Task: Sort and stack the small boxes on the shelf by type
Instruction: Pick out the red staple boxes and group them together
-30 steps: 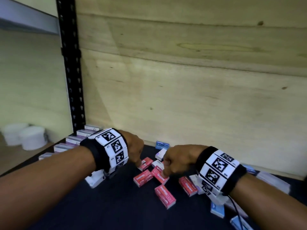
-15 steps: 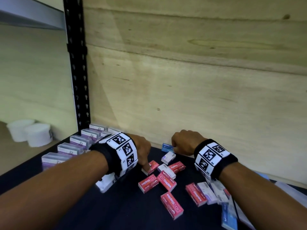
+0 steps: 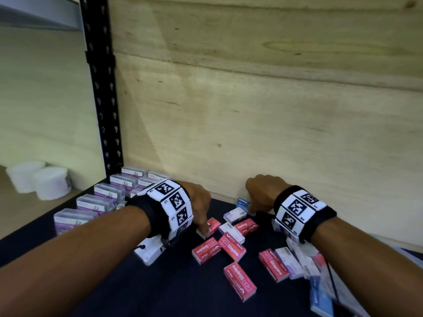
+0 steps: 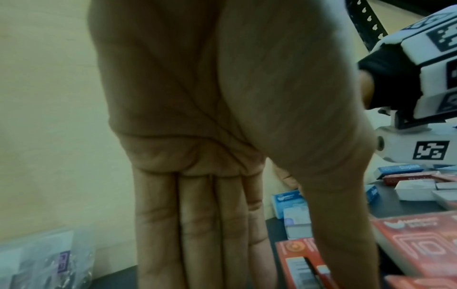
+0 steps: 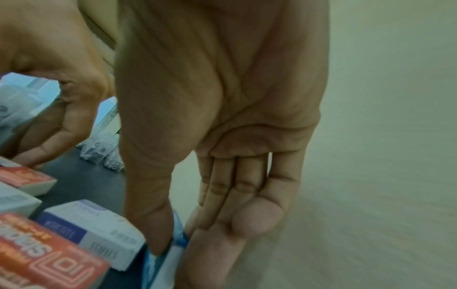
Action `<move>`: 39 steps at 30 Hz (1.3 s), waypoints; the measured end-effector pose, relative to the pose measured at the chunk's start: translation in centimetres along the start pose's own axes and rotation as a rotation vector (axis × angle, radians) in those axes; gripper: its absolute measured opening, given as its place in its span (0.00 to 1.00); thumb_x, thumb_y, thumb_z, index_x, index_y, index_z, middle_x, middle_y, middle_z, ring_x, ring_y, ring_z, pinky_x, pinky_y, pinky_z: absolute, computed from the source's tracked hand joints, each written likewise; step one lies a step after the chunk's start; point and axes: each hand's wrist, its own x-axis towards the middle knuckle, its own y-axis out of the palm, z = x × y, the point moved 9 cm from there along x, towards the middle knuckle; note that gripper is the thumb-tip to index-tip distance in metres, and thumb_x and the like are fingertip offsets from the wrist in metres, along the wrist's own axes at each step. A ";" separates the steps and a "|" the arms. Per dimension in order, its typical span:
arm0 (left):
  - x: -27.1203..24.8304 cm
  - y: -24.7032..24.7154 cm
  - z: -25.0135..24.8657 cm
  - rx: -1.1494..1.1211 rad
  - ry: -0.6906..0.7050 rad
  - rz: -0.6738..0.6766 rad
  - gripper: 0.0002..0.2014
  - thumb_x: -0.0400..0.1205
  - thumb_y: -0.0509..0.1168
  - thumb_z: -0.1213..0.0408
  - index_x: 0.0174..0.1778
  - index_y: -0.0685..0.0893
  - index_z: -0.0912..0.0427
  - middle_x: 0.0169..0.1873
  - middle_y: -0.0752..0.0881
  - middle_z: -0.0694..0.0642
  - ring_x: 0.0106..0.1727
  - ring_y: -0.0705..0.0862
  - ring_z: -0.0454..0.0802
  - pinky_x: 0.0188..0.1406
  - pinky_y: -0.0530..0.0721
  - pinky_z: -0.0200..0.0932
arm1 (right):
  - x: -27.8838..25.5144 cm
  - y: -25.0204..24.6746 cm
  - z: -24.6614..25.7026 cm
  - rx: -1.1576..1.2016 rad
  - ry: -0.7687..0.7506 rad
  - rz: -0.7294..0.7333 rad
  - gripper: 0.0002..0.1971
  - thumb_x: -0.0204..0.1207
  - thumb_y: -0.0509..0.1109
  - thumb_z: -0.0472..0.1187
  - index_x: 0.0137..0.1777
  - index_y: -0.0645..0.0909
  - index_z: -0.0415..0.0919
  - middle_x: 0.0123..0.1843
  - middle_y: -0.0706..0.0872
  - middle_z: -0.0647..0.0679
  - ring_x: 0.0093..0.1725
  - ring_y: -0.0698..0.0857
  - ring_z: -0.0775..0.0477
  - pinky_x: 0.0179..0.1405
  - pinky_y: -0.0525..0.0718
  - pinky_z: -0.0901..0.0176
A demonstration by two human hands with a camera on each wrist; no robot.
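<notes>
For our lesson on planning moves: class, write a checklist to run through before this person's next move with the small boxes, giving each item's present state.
1. Right hand pinching blue box: ok.
2. Blue box lifted off shelf: cannot tell.
3. Left hand gripping a red box: not ok; fingers straight.
4. Red boxes stacked: not ok, scattered.
5. Purple boxes lined up at left: ok.

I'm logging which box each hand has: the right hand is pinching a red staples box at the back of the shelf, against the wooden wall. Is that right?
Not quite: the box is blue, not red. In the right wrist view the right hand pinches a blue box between thumb and fingers. The head view places it at the back of the shelf by the wooden wall, as you said.
</notes>
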 end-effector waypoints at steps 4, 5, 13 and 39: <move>-0.2 -0.1 -0.1 0.000 0.009 -0.008 0.18 0.73 0.75 0.44 0.43 0.85 0.55 0.36 0.83 0.50 0.34 0.80 0.46 0.36 0.79 0.40 | -1.5 1.6 -3.0 0.036 0.071 0.103 0.15 0.71 0.78 0.51 0.37 0.81 0.40 0.35 0.86 0.49 0.38 0.86 0.44 0.42 0.88 0.54; -0.2 -0.1 -0.2 0.000 0.017 -0.012 0.18 0.73 0.75 0.44 0.44 0.87 0.56 0.36 0.84 0.50 0.34 0.80 0.47 0.37 0.80 0.41 | -1.9 2.1 -3.7 0.053 0.090 0.144 0.16 0.71 0.78 0.51 0.33 0.81 0.40 0.31 0.86 0.51 0.35 0.87 0.46 0.44 0.89 0.54; -0.8 -0.3 0.0 -0.061 0.016 -0.038 0.26 0.71 0.76 0.42 0.52 0.89 0.61 0.36 0.86 0.49 0.38 0.82 0.47 0.47 0.83 0.44 | -3.2 2.6 -5.0 0.087 0.113 0.223 0.13 0.71 0.78 0.50 0.34 0.85 0.41 0.27 0.86 0.53 0.26 0.83 0.52 0.33 0.83 0.62; -0.1 -0.6 0.0 -0.026 0.033 -0.085 0.22 0.74 0.76 0.51 0.56 0.88 0.63 0.41 0.88 0.53 0.30 0.82 0.44 0.38 0.83 0.40 | 0.1 3.0 -1.5 0.097 -0.006 0.178 0.18 0.73 0.78 0.54 0.53 0.89 0.40 0.51 0.91 0.45 0.51 0.89 0.42 0.57 0.87 0.46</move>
